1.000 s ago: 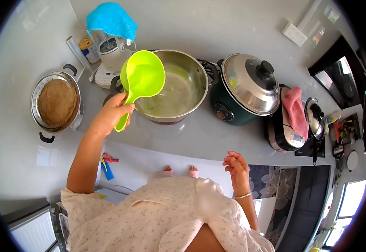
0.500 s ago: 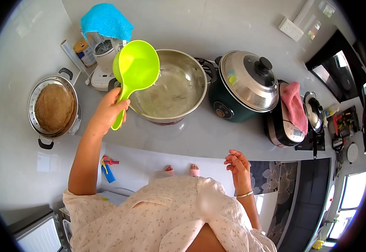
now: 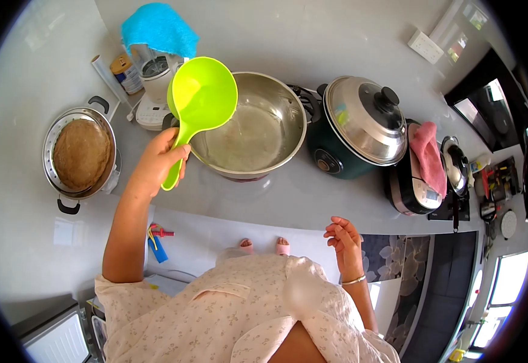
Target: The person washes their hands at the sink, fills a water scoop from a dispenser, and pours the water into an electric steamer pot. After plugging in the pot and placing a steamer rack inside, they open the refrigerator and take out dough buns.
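My left hand [image 3: 166,158] is closed round the handle of a bright green ladle [image 3: 204,95]. The ladle's bowl is held over the left rim of a wide steel pot [image 3: 249,136], which has clear liquid in its bottom. My right hand [image 3: 343,238] hangs in front of the counter edge, fingers loosely bent and apart, with nothing in it. To the right of the pot stands a dark green cooker [image 3: 336,157] under a steel lid [image 3: 360,115].
At the left, a steamer pan [image 3: 114,145] holds a round brown cake [image 3: 82,153]. A blue cloth [image 3: 160,30] covers a white blender [image 3: 155,109]. A pink cloth [image 3: 428,158] lies on another cooker [image 3: 404,187]. The counter edge [image 3: 264,221] runs before me.
The ladle has risen slightly and stays over the pot's left side. Ripples in the pot's liquid have calmed. My right hand has barely moved.
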A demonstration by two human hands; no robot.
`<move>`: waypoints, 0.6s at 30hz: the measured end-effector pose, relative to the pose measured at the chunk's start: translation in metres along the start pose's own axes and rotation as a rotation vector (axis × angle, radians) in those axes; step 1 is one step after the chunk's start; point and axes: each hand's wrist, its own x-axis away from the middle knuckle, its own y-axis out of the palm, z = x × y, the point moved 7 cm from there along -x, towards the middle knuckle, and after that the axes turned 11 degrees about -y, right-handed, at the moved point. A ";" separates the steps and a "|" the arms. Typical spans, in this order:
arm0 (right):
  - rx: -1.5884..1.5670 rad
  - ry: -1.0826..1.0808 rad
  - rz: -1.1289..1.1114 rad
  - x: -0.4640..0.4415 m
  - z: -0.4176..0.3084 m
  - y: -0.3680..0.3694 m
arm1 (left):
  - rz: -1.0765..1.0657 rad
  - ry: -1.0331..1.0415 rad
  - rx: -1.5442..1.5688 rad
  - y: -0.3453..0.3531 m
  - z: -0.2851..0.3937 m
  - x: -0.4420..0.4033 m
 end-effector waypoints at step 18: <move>0.015 0.059 0.118 0.035 0.010 -0.013 | -0.438 -0.065 0.348 0.067 0.007 0.020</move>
